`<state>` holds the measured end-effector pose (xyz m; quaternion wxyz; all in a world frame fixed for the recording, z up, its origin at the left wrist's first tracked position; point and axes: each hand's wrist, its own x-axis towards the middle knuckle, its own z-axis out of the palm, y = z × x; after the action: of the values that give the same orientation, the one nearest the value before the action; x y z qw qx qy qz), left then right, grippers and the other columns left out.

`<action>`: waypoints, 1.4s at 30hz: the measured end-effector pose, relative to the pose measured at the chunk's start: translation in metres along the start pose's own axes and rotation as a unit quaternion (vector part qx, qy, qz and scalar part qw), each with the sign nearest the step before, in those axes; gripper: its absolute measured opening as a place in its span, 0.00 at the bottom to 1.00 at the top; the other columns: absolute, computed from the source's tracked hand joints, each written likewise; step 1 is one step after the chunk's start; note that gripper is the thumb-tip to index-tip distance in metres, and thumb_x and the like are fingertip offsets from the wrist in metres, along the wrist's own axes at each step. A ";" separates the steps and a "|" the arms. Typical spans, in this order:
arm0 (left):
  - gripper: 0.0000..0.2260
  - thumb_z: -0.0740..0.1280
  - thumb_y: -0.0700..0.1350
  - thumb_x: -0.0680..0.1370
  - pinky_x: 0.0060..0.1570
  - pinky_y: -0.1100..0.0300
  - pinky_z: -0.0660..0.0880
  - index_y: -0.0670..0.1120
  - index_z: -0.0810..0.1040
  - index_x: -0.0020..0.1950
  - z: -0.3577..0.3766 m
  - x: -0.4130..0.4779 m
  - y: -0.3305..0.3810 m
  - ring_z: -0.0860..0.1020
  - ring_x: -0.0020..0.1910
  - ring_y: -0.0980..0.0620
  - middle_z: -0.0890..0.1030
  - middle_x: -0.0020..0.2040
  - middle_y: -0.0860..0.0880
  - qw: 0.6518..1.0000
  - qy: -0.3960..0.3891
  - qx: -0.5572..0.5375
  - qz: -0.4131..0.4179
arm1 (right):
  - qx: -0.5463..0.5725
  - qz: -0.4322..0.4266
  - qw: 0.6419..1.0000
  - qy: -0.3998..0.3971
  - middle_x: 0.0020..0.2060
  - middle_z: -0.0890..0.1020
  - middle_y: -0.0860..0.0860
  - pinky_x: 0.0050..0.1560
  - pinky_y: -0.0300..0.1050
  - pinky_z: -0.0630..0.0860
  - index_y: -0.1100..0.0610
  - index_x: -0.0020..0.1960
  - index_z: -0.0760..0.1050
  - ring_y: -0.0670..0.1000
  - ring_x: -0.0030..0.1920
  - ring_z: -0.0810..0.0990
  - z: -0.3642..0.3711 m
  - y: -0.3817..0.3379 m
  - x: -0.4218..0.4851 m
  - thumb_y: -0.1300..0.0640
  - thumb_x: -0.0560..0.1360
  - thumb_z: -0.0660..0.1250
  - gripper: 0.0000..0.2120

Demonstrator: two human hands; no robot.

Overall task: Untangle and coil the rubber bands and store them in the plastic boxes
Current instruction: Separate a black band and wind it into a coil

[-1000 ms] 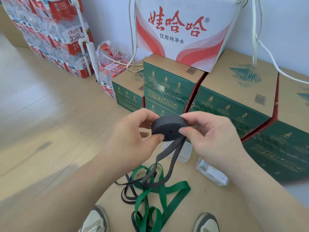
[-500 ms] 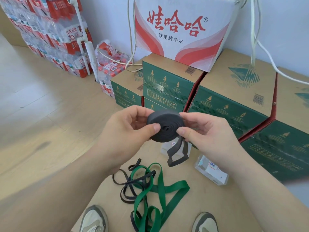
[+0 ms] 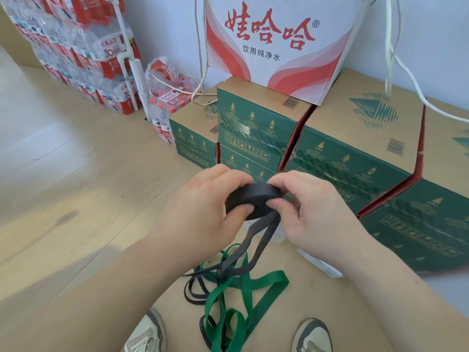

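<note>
Fingers [image 3: 225, 174] of L hand [image 3: 203, 214] curl over the top of the black coil [image 3: 253, 195], thumb pressed on its near face. R hand [image 3: 317, 217] pinches the coil's other side, thumb + forefinger closed on the rim. Coil is held in the air betw. both hands, above the cardboard sheet [image 3: 330, 313]. Its loose tail [image 3: 264, 240] hangs down in two strands to the heap below.

Heap on the sheet: thin black band [image 3: 193, 298] at L, tangled w/ a wider green band [image 3: 253, 285] that loops toward the near edge. One clear plastic box [image 3: 319, 266] lies on the sheet under the R wrist, mostly hidden by hand + forearm. A 2nd clear box [image 3: 278, 235] sits behind the tail; only a sliver shows. L shoe [image 3: 149, 334] and R shoe [image 3: 313, 336] stand at the bottom edge, either side of the bands.

Around, L to R: tall stack of shrink-wrapped bottle packs [image 3: 83, 59]; white pipe [image 3: 135, 77] upright in front of it; smaller bottle pack [image 3: 167, 97] on the floor beside the pipe. Next, green cartons [image 3: 253, 128] in a row along the wall, some stacked two high, close behind the hands. A white-and-red carton [image 3: 274, 41] sits on top of them. White cables [image 3: 389, 47] hang down the wall at R.

Floor [image 3: 63, 174] is pale wood plank; wall [image 3: 431, 34] is plain white.
</note>
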<state>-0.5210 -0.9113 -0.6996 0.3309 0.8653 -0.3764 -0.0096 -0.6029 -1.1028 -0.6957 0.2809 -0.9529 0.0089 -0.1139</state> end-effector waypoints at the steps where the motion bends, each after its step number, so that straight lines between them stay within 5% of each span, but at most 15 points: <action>1: 0.12 0.69 0.49 0.77 0.49 0.52 0.77 0.56 0.78 0.60 0.000 0.000 0.002 0.76 0.51 0.54 0.79 0.51 0.58 1.000 -0.010 0.017 0.009 | -0.028 -0.017 0.999 0.001 0.43 0.77 0.43 0.47 0.42 0.73 0.51 0.52 0.78 0.46 0.44 0.74 0.002 -0.001 0.000 0.59 0.77 0.69 0.06; 6: 0.11 0.71 0.46 0.76 0.49 0.54 0.77 0.57 0.80 0.57 -0.001 0.001 0.002 0.78 0.48 0.54 0.80 0.48 0.58 0.999 -0.017 0.027 -0.022 | -0.057 -0.028 0.998 0.020 0.47 0.80 0.43 0.49 0.48 0.79 0.50 0.55 0.79 0.48 0.49 0.77 0.005 -0.002 -0.001 0.56 0.77 0.67 0.08; 10: 0.10 0.76 0.41 0.74 0.49 0.62 0.81 0.54 0.82 0.51 -0.007 0.003 0.003 0.82 0.46 0.60 0.84 0.44 0.58 0.980 0.034 -0.145 -0.132 | 0.062 0.055 0.997 0.003 0.53 0.83 0.39 0.51 0.36 0.79 0.47 0.66 0.78 0.43 0.51 0.81 0.000 0.002 0.001 0.56 0.79 0.71 0.16; 14: 0.10 0.77 0.41 0.74 0.49 0.63 0.79 0.53 0.81 0.49 -0.011 0.002 0.004 0.84 0.46 0.59 0.86 0.43 0.57 0.954 0.048 -0.242 -0.168 | 0.152 0.082 0.985 0.021 0.44 0.85 0.41 0.48 0.51 0.82 0.45 0.56 0.82 0.48 0.44 0.84 -0.002 0.002 0.002 0.56 0.79 0.70 0.09; 22: 0.15 0.74 0.46 0.76 0.58 0.59 0.77 0.54 0.80 0.61 0.000 -0.002 -0.002 0.76 0.55 0.60 0.79 0.55 0.60 0.999 0.016 -0.035 -0.035 | -0.041 0.043 0.998 -0.007 0.46 0.81 0.40 0.50 0.52 0.79 0.45 0.53 0.77 0.49 0.48 0.79 0.001 -0.004 0.000 0.54 0.78 0.69 0.06; 27: 0.12 0.72 0.41 0.77 0.53 0.54 0.80 0.54 0.82 0.58 0.002 0.001 0.002 0.79 0.51 0.56 0.81 0.50 0.57 0.998 0.011 -0.053 -0.016 | -0.088 0.015 0.996 0.013 0.46 0.81 0.41 0.47 0.52 0.79 0.45 0.54 0.78 0.49 0.48 0.79 0.006 -0.009 -0.003 0.53 0.78 0.68 0.06; 30: 0.12 0.74 0.36 0.76 0.49 0.71 0.78 0.51 0.84 0.54 -0.003 0.003 0.005 0.82 0.49 0.62 0.85 0.47 0.57 0.974 0.067 -0.185 -0.113 | 0.107 0.105 0.987 0.055 0.47 0.83 0.38 0.50 0.45 0.80 0.45 0.58 0.82 0.42 0.49 0.82 0.002 -0.004 0.001 0.54 0.76 0.75 0.12; 32: 0.11 0.75 0.37 0.76 0.46 0.73 0.77 0.52 0.84 0.54 -0.006 0.004 0.002 0.83 0.48 0.62 0.86 0.45 0.57 0.952 0.079 -0.250 -0.157 | 0.192 0.154 0.968 0.055 0.47 0.85 0.39 0.51 0.46 0.83 0.44 0.60 0.82 0.42 0.47 0.85 -0.001 -0.001 0.004 0.56 0.76 0.75 0.14; 37: 0.10 0.74 0.37 0.77 0.56 0.54 0.81 0.49 0.83 0.55 -0.005 0.005 0.001 0.85 0.49 0.53 0.87 0.48 0.51 0.901 0.093 -0.375 -0.200 | 0.233 0.149 0.960 0.033 0.46 0.87 0.41 0.47 0.47 0.85 0.44 0.59 0.83 0.46 0.47 0.85 -0.001 0.003 0.006 0.62 0.77 0.73 0.16; 42: 0.10 0.71 0.36 0.78 0.62 0.46 0.79 0.46 0.82 0.58 -0.001 0.007 0.002 0.84 0.53 0.49 0.87 0.52 0.46 0.852 0.089 -0.472 -0.209 | 0.256 0.155 0.953 0.045 0.44 0.87 0.44 0.38 0.39 0.83 0.47 0.54 0.84 0.50 0.43 0.85 -0.006 0.004 0.006 0.60 0.78 0.72 0.10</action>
<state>-0.5175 -0.9164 -0.6964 0.7214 0.6608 -0.1057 -0.1779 -0.5987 -1.1101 -0.6914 0.5290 -0.8299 0.1391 -0.1098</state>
